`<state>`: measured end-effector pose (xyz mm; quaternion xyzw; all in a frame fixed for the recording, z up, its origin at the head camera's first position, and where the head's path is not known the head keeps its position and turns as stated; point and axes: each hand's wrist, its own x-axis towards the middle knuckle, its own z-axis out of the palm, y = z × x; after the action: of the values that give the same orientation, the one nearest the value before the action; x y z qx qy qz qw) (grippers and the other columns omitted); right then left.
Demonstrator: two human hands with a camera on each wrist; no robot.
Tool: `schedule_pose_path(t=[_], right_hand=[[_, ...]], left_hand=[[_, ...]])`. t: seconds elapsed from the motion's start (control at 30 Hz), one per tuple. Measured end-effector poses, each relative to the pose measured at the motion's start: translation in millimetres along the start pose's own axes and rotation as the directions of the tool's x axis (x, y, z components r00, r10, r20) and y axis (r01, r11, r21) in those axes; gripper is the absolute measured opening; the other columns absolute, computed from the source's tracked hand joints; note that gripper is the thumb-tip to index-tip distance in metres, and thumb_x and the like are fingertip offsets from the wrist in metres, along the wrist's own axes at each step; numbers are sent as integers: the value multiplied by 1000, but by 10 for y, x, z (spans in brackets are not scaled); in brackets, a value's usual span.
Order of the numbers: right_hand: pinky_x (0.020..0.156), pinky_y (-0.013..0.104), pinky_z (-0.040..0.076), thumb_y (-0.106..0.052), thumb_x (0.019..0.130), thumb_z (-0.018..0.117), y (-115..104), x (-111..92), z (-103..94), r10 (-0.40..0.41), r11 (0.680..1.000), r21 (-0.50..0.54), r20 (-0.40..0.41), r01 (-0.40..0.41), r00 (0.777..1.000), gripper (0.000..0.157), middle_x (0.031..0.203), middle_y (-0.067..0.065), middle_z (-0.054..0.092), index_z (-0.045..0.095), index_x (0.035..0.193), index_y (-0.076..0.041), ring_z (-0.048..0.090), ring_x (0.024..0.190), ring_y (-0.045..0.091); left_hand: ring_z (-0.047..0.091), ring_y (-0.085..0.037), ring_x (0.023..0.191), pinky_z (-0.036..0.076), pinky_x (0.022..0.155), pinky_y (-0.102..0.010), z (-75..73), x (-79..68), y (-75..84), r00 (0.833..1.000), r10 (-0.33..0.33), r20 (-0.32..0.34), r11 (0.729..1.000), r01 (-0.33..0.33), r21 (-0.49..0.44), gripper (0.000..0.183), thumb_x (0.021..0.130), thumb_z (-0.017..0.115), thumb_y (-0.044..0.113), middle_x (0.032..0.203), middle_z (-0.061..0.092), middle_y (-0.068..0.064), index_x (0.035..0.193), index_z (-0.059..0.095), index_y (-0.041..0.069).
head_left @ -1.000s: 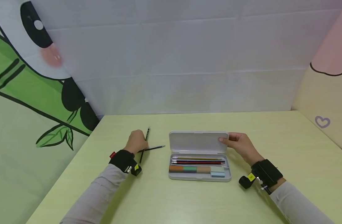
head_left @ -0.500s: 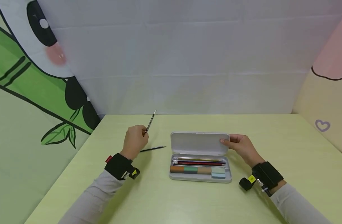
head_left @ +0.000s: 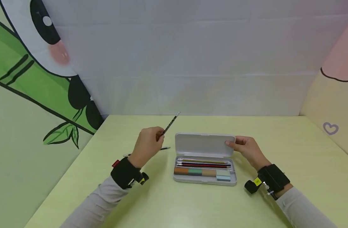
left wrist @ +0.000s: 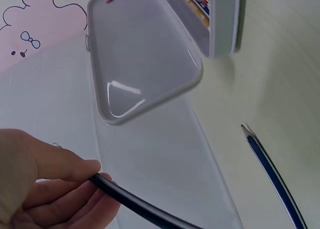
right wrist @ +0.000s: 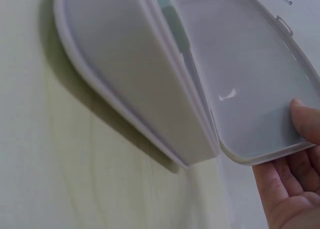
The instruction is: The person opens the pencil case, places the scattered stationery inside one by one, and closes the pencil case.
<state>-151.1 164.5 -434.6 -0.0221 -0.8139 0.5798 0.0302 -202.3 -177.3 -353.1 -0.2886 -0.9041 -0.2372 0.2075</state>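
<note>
My left hand (head_left: 148,144) pinches a dark pencil (head_left: 171,123) between thumb and fingers, above the table and left of the pencil case (head_left: 178,179). The pencil tilts, its pale end up and to the right. With the thumb inside and the fingers behind, my right hand (head_left: 248,150) holds the case's raised lid (head_left: 201,145) by its right edge. Several pencils (head_left: 202,165) lie in the case's back section. In front of them are an orange, green and tan strip (head_left: 195,172) and a white-and-blue block (head_left: 223,178). A second pencil (left wrist: 275,179) lies on the table, partly hidden by my left hand in the head view.
The pale yellow table (head_left: 199,205) meets a white cloth backdrop (head_left: 191,63) at its far edge. Printed cartoon sheets (head_left: 17,120) hang at the left and right sides. A black strap with a small camera sits on each wrist.
My left hand has lifted the pencil off the table, away from the second one, and carried it right toward the case. My right hand keeps its hold on the lid.
</note>
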Motion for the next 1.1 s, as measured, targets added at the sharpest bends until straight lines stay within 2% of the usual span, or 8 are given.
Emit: schedule_pose_path(t=[0.23, 0.6, 0.87, 1.1], right_hand=[[87, 20, 51, -38, 90, 67, -28, -5, -48, -7, 1000, -12, -1, 7, 1000, 53, 98, -14, 71, 62, 123, 3, 61, 91, -4], [85, 19, 52, -37, 89, 68, -35, -6, -46, 0, 1000, 10, 4, 0, 1000, 54, 95, -18, 70, 61, 124, 4, 62, 90, -4], [87, 20, 52, -38, 89, 68, -40, -31, -35, 6, 1000, 5, 1, -6, 1000, 54, 96, -16, 71, 62, 124, 3, 62, 90, -3], [88, 21, 51, -39, 89, 67, -58, -62, -41, 8, 1000, 6, 8, -8, 1000, 55, 97, -17, 71, 61, 125, 2, 62, 91, -3]], left_hand=[[63, -15, 63, 56, 59, -27, 11, 65, 231, 996, 83, 14, 996, -83, -29, 8, 85, 67, -1, 77, 72, -11, 92, 71, -1], [60, -13, 64, 53, 59, -26, 76, 79, 415, 982, 181, 53, 983, -179, -48, 10, 84, 68, -2, 80, 72, -9, 93, 72, -1], [63, -14, 68, 55, 62, -26, 122, 113, 529, 958, 280, 63, 956, -272, -108, 10, 84, 68, -1, 82, 72, -9, 93, 72, 0], [64, -14, 70, 55, 63, -25, 170, 124, 618, 941, 335, 55, 936, -325, -134, 10, 84, 69, -1, 83, 72, -8, 93, 72, 0]])
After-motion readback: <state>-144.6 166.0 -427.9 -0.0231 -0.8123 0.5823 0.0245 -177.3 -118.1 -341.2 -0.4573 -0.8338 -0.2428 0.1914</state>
